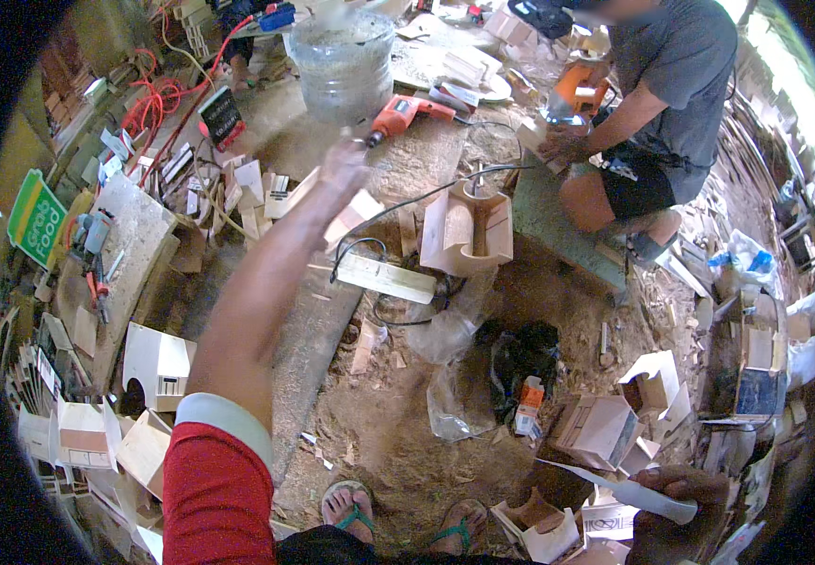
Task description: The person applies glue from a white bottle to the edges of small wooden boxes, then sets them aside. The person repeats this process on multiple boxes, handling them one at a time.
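A person's left hand (343,171) is hovering at the upper middle of the frame, just beside the chuck end of an orange-red power drill (403,115), while the right hand (693,485) is holding a whitish, pointed squeeze bottle (654,500) at the lower right. The right fingers are closing around the bottle's body; the left ones are showing only as a smear (blur is hiding whether they are spread or pressed together, and whether they are touching the tool). The step in hand is apparently a reach for the drill, and the next move is probably calling for a firm hold on its body, clear of the chuck, with the bottle's tip pointing away. The drill is lying on its side, its dark chuck facing lower left and its bright housing stretching right, near a translucent bucket (342,71). The bottle is tapering to a thin tip at its left and ending bluntly at its right. A pale wooden box (447,231) with a scooped opening is sitting near the centre, and a co-worker (676,89) is handling an orange power tool (579,89) at the upper right.
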Demonstrator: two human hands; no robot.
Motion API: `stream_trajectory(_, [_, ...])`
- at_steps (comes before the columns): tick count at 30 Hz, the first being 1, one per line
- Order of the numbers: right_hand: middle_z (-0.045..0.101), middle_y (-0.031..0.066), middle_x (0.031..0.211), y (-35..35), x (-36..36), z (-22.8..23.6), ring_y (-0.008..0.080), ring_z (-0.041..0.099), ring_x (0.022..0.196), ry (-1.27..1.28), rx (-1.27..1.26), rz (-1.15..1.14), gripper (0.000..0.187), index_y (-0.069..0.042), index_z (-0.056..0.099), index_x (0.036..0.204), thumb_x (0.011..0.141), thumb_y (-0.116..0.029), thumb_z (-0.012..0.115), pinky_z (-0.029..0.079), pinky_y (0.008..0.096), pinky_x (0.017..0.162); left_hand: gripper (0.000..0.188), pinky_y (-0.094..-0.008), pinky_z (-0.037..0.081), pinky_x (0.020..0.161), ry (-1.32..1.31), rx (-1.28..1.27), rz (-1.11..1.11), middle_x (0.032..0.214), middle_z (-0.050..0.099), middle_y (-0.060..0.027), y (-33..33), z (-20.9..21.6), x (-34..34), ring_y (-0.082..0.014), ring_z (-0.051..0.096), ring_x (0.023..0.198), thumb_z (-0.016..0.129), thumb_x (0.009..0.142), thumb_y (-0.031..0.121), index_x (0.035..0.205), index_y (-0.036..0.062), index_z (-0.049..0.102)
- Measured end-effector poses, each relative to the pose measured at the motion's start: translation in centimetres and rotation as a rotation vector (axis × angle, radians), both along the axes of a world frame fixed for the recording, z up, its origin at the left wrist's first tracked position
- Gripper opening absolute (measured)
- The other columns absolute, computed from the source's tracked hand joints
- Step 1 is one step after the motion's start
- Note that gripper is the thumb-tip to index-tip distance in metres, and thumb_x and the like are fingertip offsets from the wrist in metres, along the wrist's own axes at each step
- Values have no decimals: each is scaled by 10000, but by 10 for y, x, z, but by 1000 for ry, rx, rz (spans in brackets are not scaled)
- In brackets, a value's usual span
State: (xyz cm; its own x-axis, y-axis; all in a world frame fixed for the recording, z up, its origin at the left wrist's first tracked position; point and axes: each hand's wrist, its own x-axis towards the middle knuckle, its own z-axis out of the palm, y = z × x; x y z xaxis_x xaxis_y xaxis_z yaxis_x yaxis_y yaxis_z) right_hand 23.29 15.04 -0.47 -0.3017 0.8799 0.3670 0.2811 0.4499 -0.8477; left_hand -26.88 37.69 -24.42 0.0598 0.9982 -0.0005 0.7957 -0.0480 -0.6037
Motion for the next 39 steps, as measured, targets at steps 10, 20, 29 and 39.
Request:
stream_trajectory(10, [661, 171, 819, -57, 32, 15, 244, 677, 732, 47, 192, -13, 328, -33, 483, 933, 796, -142, 761, 563, 336, 672, 541, -347, 519, 769, -1519, 454, 608, 960, 653, -119, -246, 74, -53, -214, 640, 861, 725, 739, 117, 1214, -8, 501])
stream_trajectory(20, [643, 177, 991, -89, 20, 67, 232, 642, 888, 270, 192, 85, 252, 4, 513, 1006, 839, -89, 678, 529, 340, 782, 444, -405, 505, 917, -2591, 670, 194, 1138, 618, -114, -371, 281, 139, -254, 620, 1023, 659, 823, 101, 1230, 1, 515])
stream_trajectory(29, [639, 217, 1024, -126, 23, 92, 272, 637, 967, 497, 480, 20, 264, -10, 491, 1029, 861, -104, 671, 526, 379, 840, 374, -399, 515, 881, -2581, 397, 284, 1038, 632, -127, -422, 336, 274, -238, 616, 968, 661, 794, -16, 1149, -30, 544])
stream_trajectory(39, [646, 231, 1029, -133, 18, 90, 312, 646, 986, 297, 696, 256, 311, 2, 521, 1030, 774, 36, 694, 523, 399, 843, 342, -339, 506, 837, -2486, 307, 220, 970, 684, -116, -456, 313, 298, -193, 655, 878, 721, 768, 19, 1089, -17, 610])
